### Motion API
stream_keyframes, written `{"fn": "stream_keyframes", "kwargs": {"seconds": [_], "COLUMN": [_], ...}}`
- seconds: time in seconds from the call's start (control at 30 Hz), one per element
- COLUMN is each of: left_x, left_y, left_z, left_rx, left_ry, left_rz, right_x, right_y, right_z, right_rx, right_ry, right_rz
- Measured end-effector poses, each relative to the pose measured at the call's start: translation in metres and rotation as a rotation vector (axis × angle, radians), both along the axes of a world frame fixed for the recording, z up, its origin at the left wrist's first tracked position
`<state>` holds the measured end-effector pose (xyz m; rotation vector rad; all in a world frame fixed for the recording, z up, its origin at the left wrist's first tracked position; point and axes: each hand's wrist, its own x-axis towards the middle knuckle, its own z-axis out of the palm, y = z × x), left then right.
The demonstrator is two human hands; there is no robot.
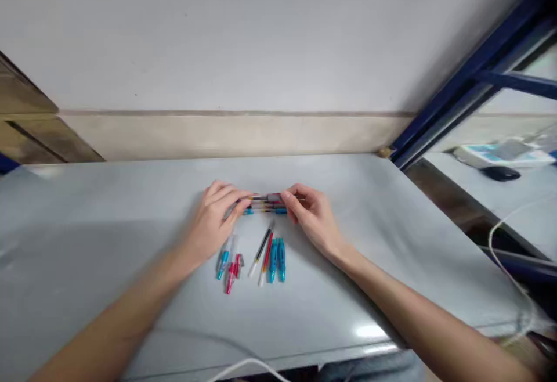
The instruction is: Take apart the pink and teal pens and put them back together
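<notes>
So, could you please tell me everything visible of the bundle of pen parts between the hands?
The bundle of pen parts is several slender pieces side by side, running left to right. They look plastic, with dark, red and blue stretches; blue shows along the near side. The left hand grips its left end, the right hand its right end, partly hiding both. Blur hides the count and whether it touches the table.

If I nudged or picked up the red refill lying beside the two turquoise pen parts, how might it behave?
The red refill would probably roll easily, being a slim, seemingly round tube on a smooth, shiny tabletop. It lies straight, so it would likely stay fairly stiff when lifted. Its thin body suggests it is very light.
</notes>
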<state>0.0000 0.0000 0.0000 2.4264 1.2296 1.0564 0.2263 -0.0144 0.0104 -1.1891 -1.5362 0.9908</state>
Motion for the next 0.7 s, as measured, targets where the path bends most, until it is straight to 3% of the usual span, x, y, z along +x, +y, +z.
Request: {"fn": "stream_keyframes", "kwargs": {"seconds": [0.5,0.7], "left_x": [-0.0021,-0.0007], "left_y": [-0.0010,-0.0028], "left_z": [0.0039,0.0049], "left_rx": [-0.009,0.019], "left_ry": [-0.021,-0.012], "left_rz": [-0.017,-0.039], "right_x": [-0.0025,0.0021], "right_y": [-0.0055,0.0002], "right_z": [0.0017,0.0016], "right_rx": [0.012,-0.072], "right_ry": [-0.071,-0.088], "right_rz": [0.008,0.003]}}
